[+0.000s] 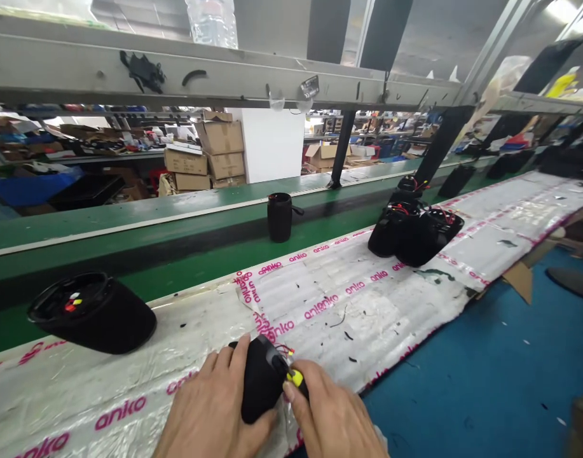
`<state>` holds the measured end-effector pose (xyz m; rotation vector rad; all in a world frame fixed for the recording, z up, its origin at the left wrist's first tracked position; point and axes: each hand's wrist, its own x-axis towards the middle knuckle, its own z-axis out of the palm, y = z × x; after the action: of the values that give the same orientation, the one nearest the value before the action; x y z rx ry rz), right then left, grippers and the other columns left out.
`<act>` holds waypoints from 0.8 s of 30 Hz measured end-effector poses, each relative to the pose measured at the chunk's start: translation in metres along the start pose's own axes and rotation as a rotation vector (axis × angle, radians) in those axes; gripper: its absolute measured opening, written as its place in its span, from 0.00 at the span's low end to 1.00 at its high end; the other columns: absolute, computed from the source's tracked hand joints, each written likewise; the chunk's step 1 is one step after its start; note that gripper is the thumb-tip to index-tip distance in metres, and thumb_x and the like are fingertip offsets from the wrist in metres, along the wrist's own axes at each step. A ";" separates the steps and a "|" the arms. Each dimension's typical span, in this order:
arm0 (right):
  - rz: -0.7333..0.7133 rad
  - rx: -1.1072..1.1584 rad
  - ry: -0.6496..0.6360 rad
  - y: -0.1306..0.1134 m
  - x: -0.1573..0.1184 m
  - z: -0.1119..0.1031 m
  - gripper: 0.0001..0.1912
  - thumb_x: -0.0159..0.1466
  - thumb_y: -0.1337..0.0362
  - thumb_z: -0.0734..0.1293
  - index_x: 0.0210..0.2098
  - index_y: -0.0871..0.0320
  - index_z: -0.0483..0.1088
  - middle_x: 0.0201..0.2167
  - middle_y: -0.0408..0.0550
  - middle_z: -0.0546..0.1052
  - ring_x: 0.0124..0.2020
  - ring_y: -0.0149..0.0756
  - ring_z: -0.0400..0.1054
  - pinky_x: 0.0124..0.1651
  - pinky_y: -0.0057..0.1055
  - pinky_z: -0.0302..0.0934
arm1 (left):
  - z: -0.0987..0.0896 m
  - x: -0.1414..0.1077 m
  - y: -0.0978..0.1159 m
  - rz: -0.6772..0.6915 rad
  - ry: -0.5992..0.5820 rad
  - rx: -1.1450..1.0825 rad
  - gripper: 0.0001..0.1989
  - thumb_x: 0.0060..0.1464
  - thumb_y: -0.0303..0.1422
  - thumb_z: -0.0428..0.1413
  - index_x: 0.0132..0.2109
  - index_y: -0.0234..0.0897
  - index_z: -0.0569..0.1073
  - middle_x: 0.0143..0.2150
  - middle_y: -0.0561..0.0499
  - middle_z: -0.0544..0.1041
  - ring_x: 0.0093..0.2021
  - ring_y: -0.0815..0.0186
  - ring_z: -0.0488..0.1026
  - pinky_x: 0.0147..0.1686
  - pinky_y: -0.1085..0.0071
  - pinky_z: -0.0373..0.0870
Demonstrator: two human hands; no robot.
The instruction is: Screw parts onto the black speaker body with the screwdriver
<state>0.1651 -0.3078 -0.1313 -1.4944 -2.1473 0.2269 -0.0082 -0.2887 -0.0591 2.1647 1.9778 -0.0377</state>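
Head view shows both hands low at the front edge of the surface (pixel 377 318), which is covered with a plastic sheet printed in pink. The left hand (pixel 212 410) is wrapped around a small black cylinder housing (pixel 259 381), with the thumb on its top side, so this grip is closed on the housing. The right hand (pixel 332 416) is pinching a small yellow part (pixel 295 378) at the open end of the housing, between thumb and forefinger. Thin red wires (pixel 285 350) come out just beside this yellow part.

The housing lies very near the edge, above the blue floor (pixel 486 381). I judge that if the left hand becomes loose, the housing can roll on the smooth plastic sheet and fall down. The sheet itself is wrinkled and can slide, which makes the support not so steady.

The second risk is the wires. They are thin and close to the pinching fingers, so a strong pull or a twist can tear them from their joint, or they can be squeezed under the yellow part.

A bigger black housing (pixel 93 312) lies to the left, well apart, and a group of black housings (pixel 415 232) lies farther to the right. One black cylinder (pixel 279 216) stands upright on the green belt (pixel 186 254) behind. None of these is near enough to be knocked by the hands.
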 end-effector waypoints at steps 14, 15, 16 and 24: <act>-0.031 -0.253 -0.141 -0.008 -0.004 -0.007 0.06 0.71 0.65 0.59 0.37 0.51 0.54 0.23 0.37 0.74 0.17 0.37 0.72 0.18 0.36 0.43 | 0.030 -0.009 0.003 0.024 0.146 0.201 0.32 0.58 0.37 0.50 0.68 0.30 0.58 0.51 0.38 0.76 0.42 0.52 0.79 0.35 0.60 0.77; -0.018 -0.278 -0.142 -0.009 -0.005 -0.007 0.07 0.70 0.65 0.60 0.37 0.51 0.54 0.23 0.37 0.74 0.17 0.37 0.72 0.19 0.36 0.43 | 0.032 -0.009 0.002 0.040 0.174 0.218 0.32 0.58 0.37 0.50 0.67 0.30 0.58 0.50 0.39 0.76 0.41 0.53 0.79 0.34 0.61 0.77; -0.005 -0.308 -0.143 -0.010 -0.005 -0.007 0.09 0.69 0.66 0.62 0.36 0.51 0.55 0.22 0.37 0.74 0.17 0.37 0.72 0.19 0.36 0.42 | 0.035 -0.009 0.001 0.058 0.199 0.235 0.32 0.58 0.36 0.51 0.67 0.29 0.59 0.49 0.39 0.77 0.40 0.53 0.79 0.33 0.62 0.77; -0.053 -0.369 -0.191 -0.011 0.006 -0.012 0.08 0.64 0.65 0.66 0.34 0.53 0.60 0.17 0.39 0.73 0.13 0.39 0.69 0.16 0.37 0.34 | 0.046 -0.008 -0.003 0.130 0.288 0.336 0.31 0.60 0.38 0.48 0.65 0.24 0.61 0.45 0.38 0.77 0.35 0.56 0.78 0.30 0.65 0.76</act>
<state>0.1606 -0.3080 -0.1144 -1.6676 -2.4804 -0.0530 -0.0065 -0.3044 -0.1036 2.6390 2.0998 -0.0432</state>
